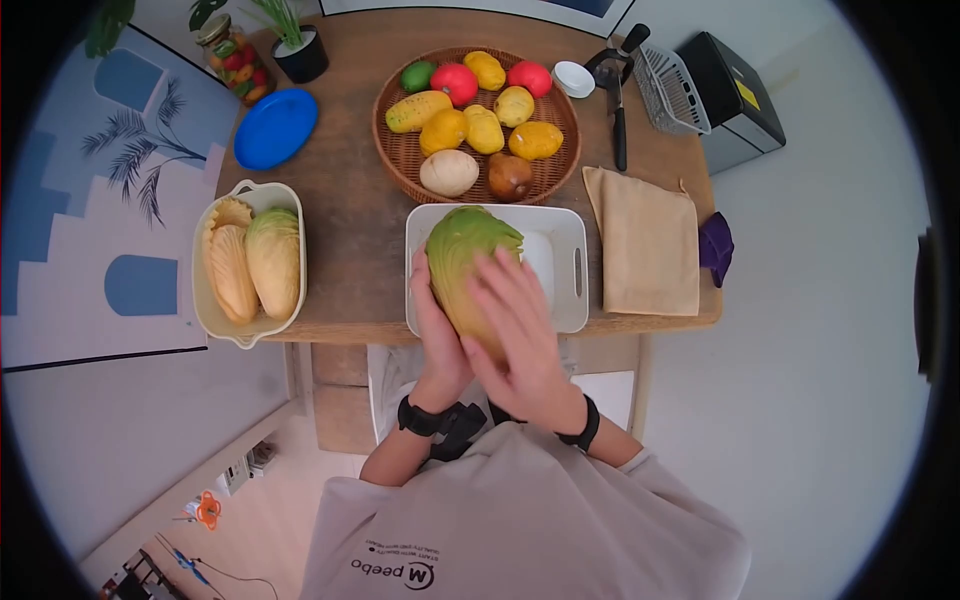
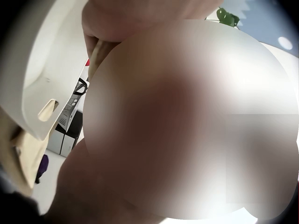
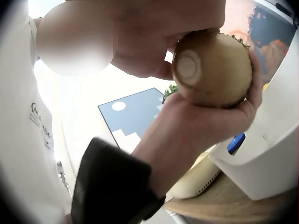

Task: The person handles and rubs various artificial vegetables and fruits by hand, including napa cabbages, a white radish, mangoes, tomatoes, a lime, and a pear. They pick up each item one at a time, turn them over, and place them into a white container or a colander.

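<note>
A napa cabbage (image 1: pixel 462 265), green at the top and pale toward its base, is tilted over the white basin (image 1: pixel 572 222). My left hand (image 1: pixel 440 335) grips its left side, fingers curled around it. In the right wrist view the cabbage's round cut base (image 3: pixel 188 66) faces the camera, and the left hand (image 3: pixel 205 114) cups it from below. My right hand (image 1: pixel 522 335) lies across the cabbage's right side with its fingers extended and slightly blurred. Most of the left wrist view is covered by a blurred patch.
A cream container (image 1: pixel 203 300) with cabbages stands left. Behind the basin is a wicker basket (image 1: pixel 390 165) of fruit. A blue plate (image 1: pixel 276 128) lies back left, a folded beige cloth (image 1: pixel 648 245) right, and a black-handled knife (image 1: pixel 619 140) behind the cloth.
</note>
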{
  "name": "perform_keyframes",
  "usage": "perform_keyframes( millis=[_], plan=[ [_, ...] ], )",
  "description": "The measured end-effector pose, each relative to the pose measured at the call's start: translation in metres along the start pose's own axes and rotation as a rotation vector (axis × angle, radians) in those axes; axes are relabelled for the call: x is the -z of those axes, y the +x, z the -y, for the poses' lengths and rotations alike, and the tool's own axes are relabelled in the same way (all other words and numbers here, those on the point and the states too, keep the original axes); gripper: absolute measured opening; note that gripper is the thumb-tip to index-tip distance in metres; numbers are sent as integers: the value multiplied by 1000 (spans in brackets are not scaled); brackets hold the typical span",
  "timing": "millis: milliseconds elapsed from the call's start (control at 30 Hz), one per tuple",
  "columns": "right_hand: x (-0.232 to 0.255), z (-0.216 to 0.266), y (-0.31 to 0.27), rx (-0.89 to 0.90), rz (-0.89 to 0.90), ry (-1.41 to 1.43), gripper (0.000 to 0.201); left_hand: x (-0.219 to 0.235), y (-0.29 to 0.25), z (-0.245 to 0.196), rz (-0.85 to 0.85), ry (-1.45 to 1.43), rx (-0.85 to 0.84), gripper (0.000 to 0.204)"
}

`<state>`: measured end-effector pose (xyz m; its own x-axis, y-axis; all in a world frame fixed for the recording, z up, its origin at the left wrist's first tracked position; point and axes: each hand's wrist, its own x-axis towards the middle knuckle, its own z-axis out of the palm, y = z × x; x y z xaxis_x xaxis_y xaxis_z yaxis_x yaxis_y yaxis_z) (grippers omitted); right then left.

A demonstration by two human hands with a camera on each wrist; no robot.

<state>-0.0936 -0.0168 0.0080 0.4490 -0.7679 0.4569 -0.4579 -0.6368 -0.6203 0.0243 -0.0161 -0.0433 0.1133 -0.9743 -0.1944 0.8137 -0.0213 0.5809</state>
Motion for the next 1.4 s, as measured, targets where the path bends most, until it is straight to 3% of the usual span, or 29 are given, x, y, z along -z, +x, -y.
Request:
perform_keyframes(
  millis=[67,100,133,200,267,333,400,500,667,767,867,900,1000,1133,1333,1400],
  plan=[
    [7,-8,15,-70,-103,83,54,-5,7,1,-143,-128,169,49],
    [9,-10,19,-117,-136,118,54,-13,-1,-2,-74,-58,89,51],
    [10,-9,22,-163,-171,153,54,-13,0,-2,-97,-110,131,52],
    [10,1,14,-97,-83,94,56,-11,3,0,-139,-217,215,53],
    [2,11,-1,-17,-6,-1,56,-8,-2,-1,-12,-30,44,51],
    [4,8,0,-59,-39,48,57,-5,-2,3,2,28,-10,50],
    [9,-7,13,-152,-129,163,57,-4,2,13,-97,-40,56,49],
    [10,-12,10,-186,-151,226,68,-15,3,5,-100,66,8,53],
    [-13,-5,-14,-268,-139,366,103,-25,11,-20,-79,384,-236,52],
    [-14,-15,-5,-236,-272,469,111,-26,6,-18,-89,562,-334,57],
    [-6,-16,1,-414,-338,796,109,-43,-8,-3,-125,708,-477,61],
    [-7,-16,-2,-416,-351,762,107,-48,-10,0,-140,756,-541,62],
    [-14,-8,-12,-429,-431,796,106,-42,-3,-7,5,466,-409,72],
    [-19,2,-19,-468,-421,866,105,-52,6,-32,56,406,-365,75],
    [-17,-4,4,-461,-569,892,106,-59,-11,5,-45,325,-289,73],
    [-17,-5,-1,-412,-564,831,107,-45,-6,4,32,297,-283,73]
  ],
)
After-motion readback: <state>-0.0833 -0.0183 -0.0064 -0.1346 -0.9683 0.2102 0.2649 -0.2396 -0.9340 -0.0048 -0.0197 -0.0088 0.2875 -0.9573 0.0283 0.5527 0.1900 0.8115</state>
